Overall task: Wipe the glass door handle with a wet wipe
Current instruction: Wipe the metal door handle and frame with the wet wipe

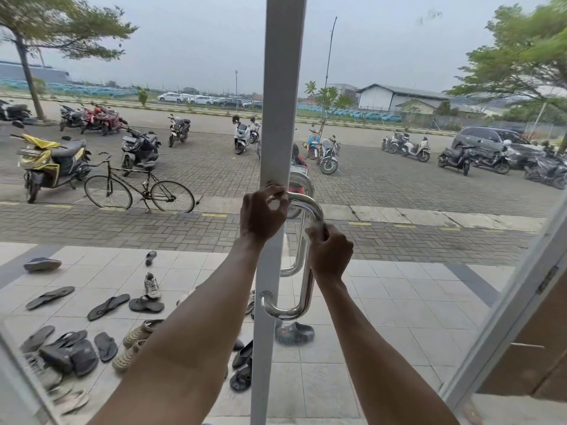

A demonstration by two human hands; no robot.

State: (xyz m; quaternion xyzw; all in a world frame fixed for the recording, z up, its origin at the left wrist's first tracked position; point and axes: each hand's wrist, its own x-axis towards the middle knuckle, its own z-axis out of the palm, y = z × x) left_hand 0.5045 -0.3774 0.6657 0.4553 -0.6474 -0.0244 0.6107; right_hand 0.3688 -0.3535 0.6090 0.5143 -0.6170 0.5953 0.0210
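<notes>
A: Centre of the frame, the white door frame (283, 87) runs top to bottom, and the chrome handle (306, 289) sits on its right edge, a D-shaped tube bolted on at mid-height and again lower down.

B: Both arms come up from the bottom edge. The left hand (262, 214) is at the top of the handle, right where the upper bend meets the frame. Its fingers (273, 191) are curled in close together, tips against the frame and the top of the tube.

A: Is there a wipe in that hand?

B: I cannot tell from here; nothing white shows clearly between those fingers.

A: And the right hand (331, 251) is a little lower, just right of centre, wrapped around the upright part of the handle, knuckles toward us. That grip is closed on the tube. A pale sliver shows at the thumb, but it is too small to say whether that is the wet wipe.

B: Behind it, a second chrome bar shows through the glass, the twin on the outer side.

A: Through the pane, lower left, sandals and shoes (92, 332) lie scattered on the pale tiles. Further back on the left, a bicycle (139, 188) stands on the brick paving.

B: Scooters (52, 164) are parked across the lot, left and right, with trees in the upper corners and a grey sky.
</notes>
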